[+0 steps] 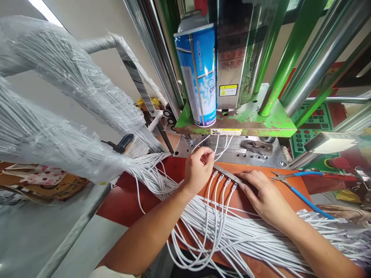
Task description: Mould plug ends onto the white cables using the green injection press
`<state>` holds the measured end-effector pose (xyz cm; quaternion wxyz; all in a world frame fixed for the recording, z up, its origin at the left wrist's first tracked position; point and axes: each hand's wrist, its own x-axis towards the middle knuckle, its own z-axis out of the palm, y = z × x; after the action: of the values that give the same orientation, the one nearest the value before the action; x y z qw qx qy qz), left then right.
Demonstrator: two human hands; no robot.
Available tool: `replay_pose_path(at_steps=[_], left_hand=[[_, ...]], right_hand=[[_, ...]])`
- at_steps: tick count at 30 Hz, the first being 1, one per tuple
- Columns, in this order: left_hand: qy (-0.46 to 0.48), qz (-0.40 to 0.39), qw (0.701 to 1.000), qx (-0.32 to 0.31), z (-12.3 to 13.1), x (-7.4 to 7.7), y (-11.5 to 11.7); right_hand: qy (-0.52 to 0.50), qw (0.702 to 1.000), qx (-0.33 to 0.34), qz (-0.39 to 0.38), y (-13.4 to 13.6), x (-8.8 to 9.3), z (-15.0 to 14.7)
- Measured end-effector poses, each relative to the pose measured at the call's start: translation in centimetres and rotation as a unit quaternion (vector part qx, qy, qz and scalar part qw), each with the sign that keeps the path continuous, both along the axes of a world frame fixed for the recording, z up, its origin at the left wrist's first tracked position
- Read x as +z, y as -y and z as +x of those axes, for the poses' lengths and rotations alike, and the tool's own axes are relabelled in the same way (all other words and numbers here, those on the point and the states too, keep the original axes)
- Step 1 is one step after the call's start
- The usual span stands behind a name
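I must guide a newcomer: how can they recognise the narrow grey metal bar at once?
Start at the large green metal press. In front of it, over the orange-brown work surface, look for the slanting, narrow grey metal bar. Unlike the dark metal piece farther back, this bar has four white cable ends in a row along its near edge.

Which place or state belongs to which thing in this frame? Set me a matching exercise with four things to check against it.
Things:
1. Spray can
2. Cutters
3. Metal bar
4. Upper-left cable bundle

Places and states:
A. Touched near one end by the right hand
B. Wrapped in clear plastic
C. Standing on the green plate of the machine
D. Lying with blue handles spread apart

Right pairs: 1-C, 2-D, 3-A, 4-B
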<state>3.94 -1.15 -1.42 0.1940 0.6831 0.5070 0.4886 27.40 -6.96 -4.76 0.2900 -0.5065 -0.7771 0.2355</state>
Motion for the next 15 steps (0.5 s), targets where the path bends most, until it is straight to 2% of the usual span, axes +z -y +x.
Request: replay_pose_path(at_steps=[5, 8, 12, 15], left_hand=[[0.013, 0.069, 0.997, 0.022, -0.3, 0.0, -0.7], [-0.016, 0.072, 0.997, 0.019, -0.4, 0.2, -0.5], [-0.082, -0.004, 0.997, -0.015, -0.3, 1.1, -0.8], [-0.102, -0.065, 0.992, -0.027, 0.4, 1.8, -2.2]], right_hand=[[-0.026, 1.000, -0.006, -0.012, 0.2, 0.0, 0.2], [-0.033, 0.999, -0.021, 0.013, -0.8, 1.4, 1.1], [0.027, 0.989, -0.064, 0.128, -5.6, 4.4, 2.4], [0.052, 0.988, -0.090, 0.118, -11.2, 5.7, 2.2]])
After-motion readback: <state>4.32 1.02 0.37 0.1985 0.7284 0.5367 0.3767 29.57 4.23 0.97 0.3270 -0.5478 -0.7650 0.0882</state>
